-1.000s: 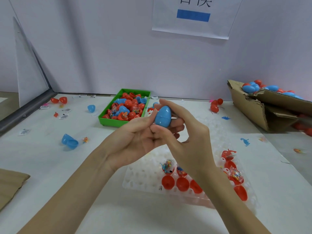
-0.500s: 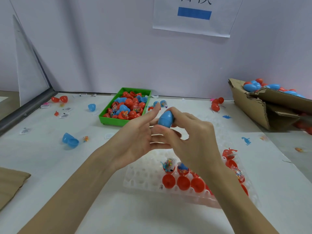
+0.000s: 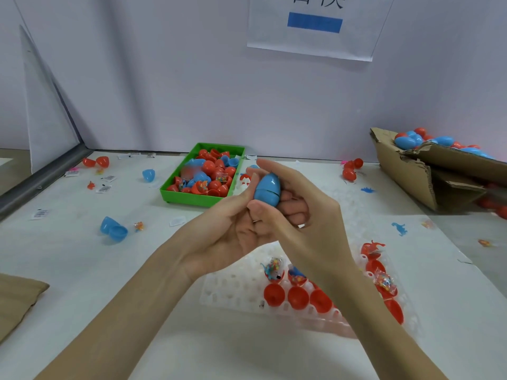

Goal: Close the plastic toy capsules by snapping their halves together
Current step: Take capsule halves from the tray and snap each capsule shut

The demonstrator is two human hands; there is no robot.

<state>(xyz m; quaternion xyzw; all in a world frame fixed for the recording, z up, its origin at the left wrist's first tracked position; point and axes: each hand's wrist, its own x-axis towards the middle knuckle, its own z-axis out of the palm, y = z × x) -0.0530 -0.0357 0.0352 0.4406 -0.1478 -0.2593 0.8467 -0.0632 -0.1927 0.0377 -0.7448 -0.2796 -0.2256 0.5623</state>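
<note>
A blue egg-shaped capsule (image 3: 267, 190) stands upright between both hands above the table, its two halves joined with a seam line visible across the middle. My left hand (image 3: 230, 229) supports it from the left, thumb against its side. My right hand (image 3: 304, 215) wraps round it from the right, thumb under its lower end and fingers curled over the top and behind. Below the hands lies a clear plastic holder tray (image 3: 236, 283) with several open red capsule halves (image 3: 297, 297), some holding small toys.
A green bin (image 3: 175, 197) of loose red and blue halves sits behind the hands. A torn cardboard box (image 3: 406, 171) with closed capsules lies at the right. Loose blue halves (image 3: 113, 230), red capsules (image 3: 349, 171), labels and small toys are scattered on the white table.
The capsule sank half hidden into my right hand's fingers, then came back upright and fully in view. Both hands stayed together on it, shifting slightly.
</note>
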